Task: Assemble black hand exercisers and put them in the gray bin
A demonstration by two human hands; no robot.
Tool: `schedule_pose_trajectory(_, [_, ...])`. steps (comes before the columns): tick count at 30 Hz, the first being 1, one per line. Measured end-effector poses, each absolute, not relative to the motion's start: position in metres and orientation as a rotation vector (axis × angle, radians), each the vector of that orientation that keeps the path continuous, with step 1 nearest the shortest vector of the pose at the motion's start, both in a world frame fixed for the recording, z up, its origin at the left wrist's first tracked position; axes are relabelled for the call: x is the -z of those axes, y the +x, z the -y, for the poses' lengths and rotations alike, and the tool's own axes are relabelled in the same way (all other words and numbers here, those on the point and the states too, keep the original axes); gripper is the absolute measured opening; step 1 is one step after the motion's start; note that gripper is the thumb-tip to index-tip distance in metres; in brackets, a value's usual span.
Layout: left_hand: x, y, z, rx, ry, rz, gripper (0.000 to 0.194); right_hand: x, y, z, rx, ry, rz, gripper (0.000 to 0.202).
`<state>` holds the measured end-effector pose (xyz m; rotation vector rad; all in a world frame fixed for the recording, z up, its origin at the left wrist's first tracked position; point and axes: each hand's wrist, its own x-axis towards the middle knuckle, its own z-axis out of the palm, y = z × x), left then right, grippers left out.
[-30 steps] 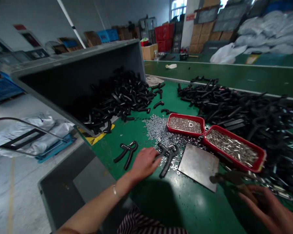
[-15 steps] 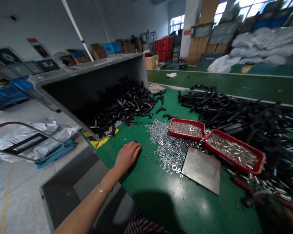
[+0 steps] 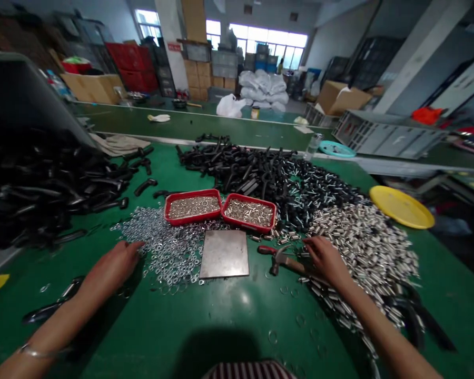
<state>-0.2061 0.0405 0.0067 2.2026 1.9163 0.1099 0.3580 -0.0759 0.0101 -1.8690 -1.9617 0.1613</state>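
Observation:
My left hand [image 3: 120,261] is at the left edge of a spread of small metal washers [image 3: 169,250]. Its fingers are bent together, fingertips at the washers; anything between them is hidden. My right hand [image 3: 327,259] has its fingers apart, reaching down beside a heap of short metal sleeves [image 3: 367,247]. A hammer [image 3: 290,263] lies under and beside that hand, its head pointing left. Next to it is a red-handled tool [image 3: 267,250]. Between my hands lies a square metal plate [image 3: 225,255].
Two red trays of small metal parts, a left tray [image 3: 193,220] and a right tray [image 3: 248,227], stand behind the plate. Black handle-like parts [image 3: 240,168] are heaped beyond them. A grey crate [image 3: 35,89] lies at left, and a yellow lid [image 3: 402,208] at right.
My view has swung to the right. My left hand has moved from the bare tabletop to the washers. My right hand has come fully into view near the hammer and metal sleeves.

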Motion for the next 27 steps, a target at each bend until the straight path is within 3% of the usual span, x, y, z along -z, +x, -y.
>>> schedule_pose_trajectory(4, [-0.018,-0.163,-0.015,-0.461,1.959,-1.778,0.043,0.003,0.374,0.031,-0.272,-1.986,1.978,0.014])
schedule_pose_trajectory(9, [-0.008,-0.091,0.009,-0.559,1.752,-1.499,0.039,0.017,0.37,0.015,-0.364,-2.004,1.853,0.005])
schedule_pose_trajectory(13, [-0.001,-0.048,0.013,-0.653,1.801,-1.357,0.033,0.006,0.374,0.029,-0.406,-2.005,1.644,0.018])
schedule_pose_trajectory(16, [-0.005,-0.019,0.015,-0.687,1.667,-1.265,0.032,-0.01,0.352,0.043,-0.771,-1.764,1.337,0.03])
schedule_pose_trajectory(20, [-0.013,0.016,0.022,-0.759,1.404,-1.061,0.032,-0.021,0.284,0.054,-1.373,-1.291,0.909,0.031])
schedule_pose_trajectory(27, [-0.013,0.016,0.029,-0.934,1.016,-0.991,0.03,-0.008,0.184,0.047,-1.607,-1.028,0.778,0.031])
